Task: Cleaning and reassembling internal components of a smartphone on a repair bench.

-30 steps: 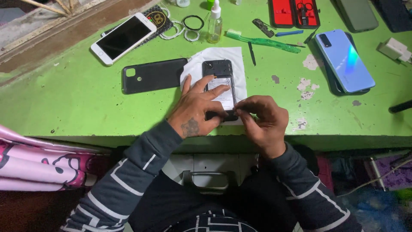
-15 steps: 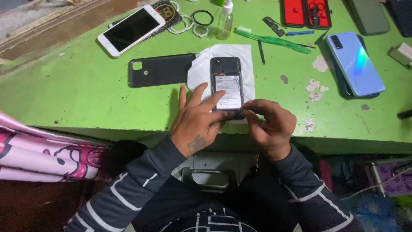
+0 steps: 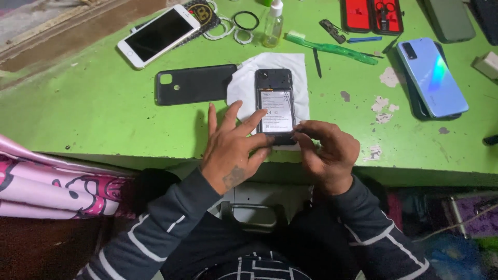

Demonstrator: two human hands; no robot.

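1. The left hand (image 3: 232,148) lies flat with its fingers spread wide open, palm down. Its fingertips (image 3: 262,115) press on the near half of the opened phone (image 3: 275,103), pinning it rather than grasping it.
2. The right hand (image 3: 328,150) is curled, thumb and forefinger pinched together at the phone's near right corner. Whether something small sits between those fingers cannot be told.
3. The opened phone lies back-up near the front edge of the green table (image 3: 93,119), its rear shell off and a pale labelled battery showing in the middle. It rests on a white paper sheet (image 3: 244,83).
4. Just left of the sheet lies a black back cover (image 3: 194,84), flat, touching the paper's edge.
5. Farther right, well apart from the hands, a blue phone (image 3: 432,77) lies face down on a darker one.
6. Beyond the sheet sit a green toothbrush (image 3: 332,49), a small clear bottle (image 3: 273,25), and a white phone (image 3: 158,34) with a dark screen, face up at the far left.
7. At the far edge stands an open red tool case (image 3: 371,14).
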